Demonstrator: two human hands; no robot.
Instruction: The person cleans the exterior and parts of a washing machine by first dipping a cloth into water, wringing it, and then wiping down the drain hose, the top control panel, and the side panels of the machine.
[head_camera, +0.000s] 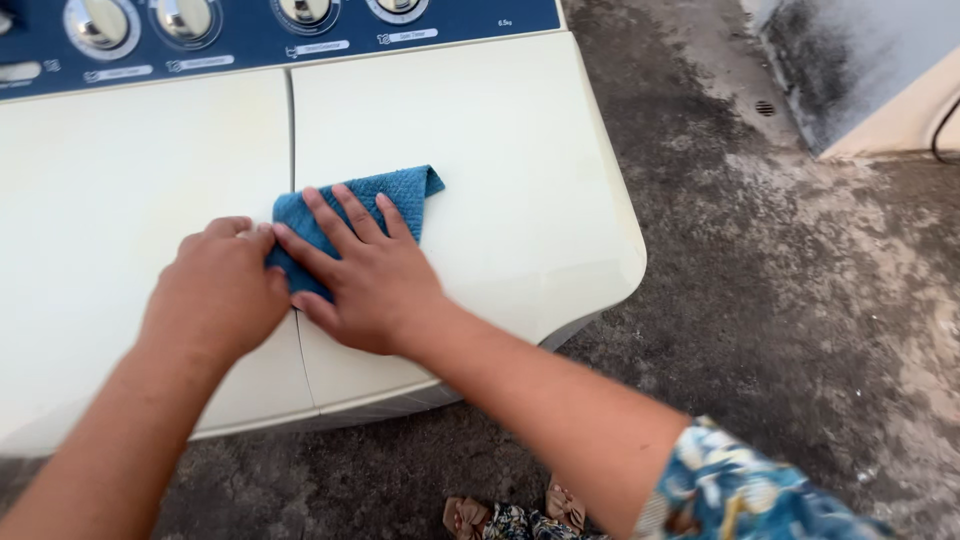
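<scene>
**Flat palm, anchored corner: wiping the washer lid**

A blue cloth lies folded on the cream top of a twin-tub washing machine, straddling the seam between the wide left lid and the narrower right lid, roughly midway between the near edge and the far control panel.

The right hand lies open on the cloth, fingers spread and pointing to the far side, palm pressing down; it is not gripping anything. The left hand sits just to the left, loosely curled with its fingers bent under, touching the cloth's left edge; whether it actually pinches the fabric cannot be told from here.

To do this well, I judge that the pressure should come from the whole flat of the right hand, so the cloth stays folded and meets the surface evenly. The far right corner of the cloth pokes out beyond the fingertips and looks free to flap or roll under; keeping the fingers spread wide helps. The seam is likely where grime gathers, so working along it rather than across seems sensible. The left hand steadying the edge should stop the cloth bunching.

Beyond the machine's right edge is rough, stained concrete floor with a small drain far right.
</scene>
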